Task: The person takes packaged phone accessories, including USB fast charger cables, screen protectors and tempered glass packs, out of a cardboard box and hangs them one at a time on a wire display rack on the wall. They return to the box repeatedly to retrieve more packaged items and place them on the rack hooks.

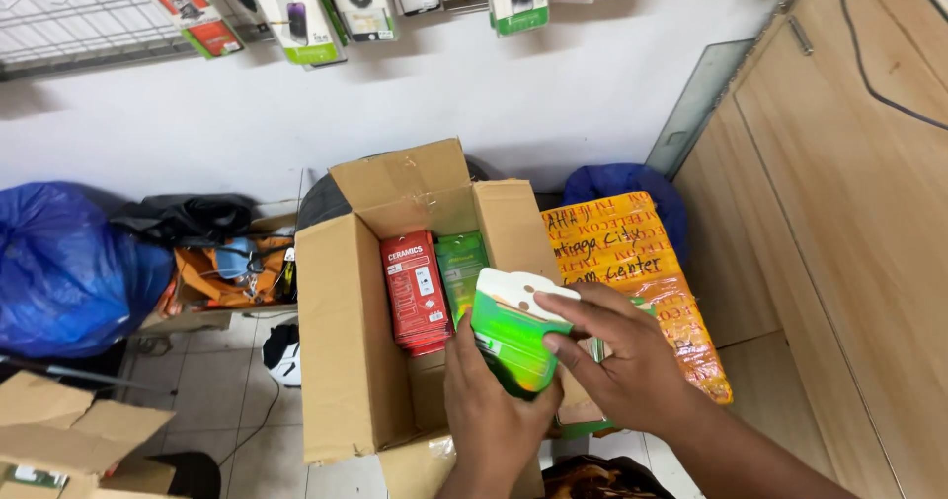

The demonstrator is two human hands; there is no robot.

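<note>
1. Nearest the camera, the left hand [491,400] cups a stack of green-and-white retail packets [513,333] from below, its fingers curled closed around the stack's lower end.
2. The right hand [614,353] lies across the same stack from the right, thumb and fingers pinched narrowly on the front packet, as if separating or counting it.
3. The stack is held in the air just above the near right corner of the open cardboard box [346,361], not yet resting inside it nor fully clear of it.
4. Inside the box, a row of red packets [416,292] stands upright at the far end, with a green packet [459,267] just beside it on the right; the near part of the box interior appears unfilled, so by this evidence the sorting work is judged partly done.
5. To the right, touching the box, lies an orange taped parcel [642,282] bearing handwriting.
6. To the left sits a blue plastic bag [69,272]; a flattened carton [69,430] lies at the lower left.
7. Farthest away, hanging accessory packets [296,10] line the white wall [553,104].
</note>
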